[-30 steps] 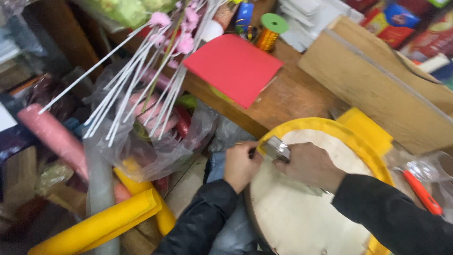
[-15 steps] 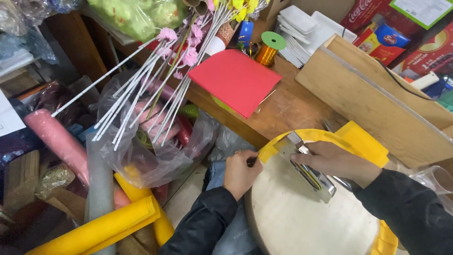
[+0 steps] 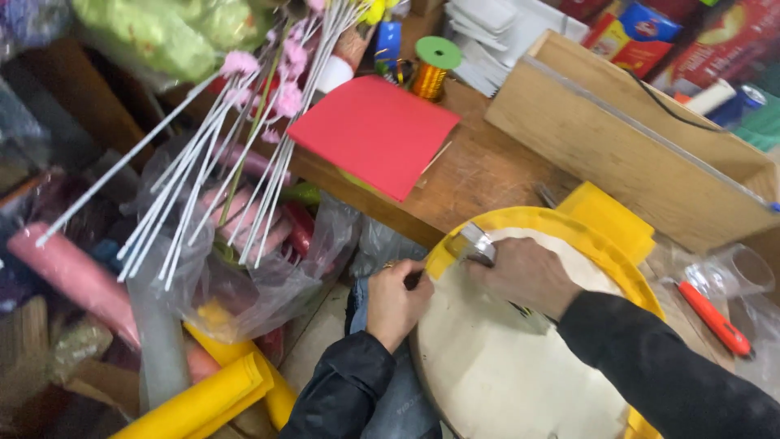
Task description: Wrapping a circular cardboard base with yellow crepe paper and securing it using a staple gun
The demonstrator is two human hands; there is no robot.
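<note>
A round pale board edged with yellow material rests against my lap and the wooden table edge. My left hand pinches the yellow edging at the board's upper left rim. My right hand presses a metal stapler down onto the same rim, just right of my left fingers. Both sleeves are black.
A red sheet lies on the wooden table, beside a gold thread spool and a wooden box. An orange utility knife lies at right. White-stemmed artificial flowers in plastic and yellow rolls crowd the left.
My right hand brought the stapler from lying across the board back up onto the rim near my left hand. The view shifted slightly.
</note>
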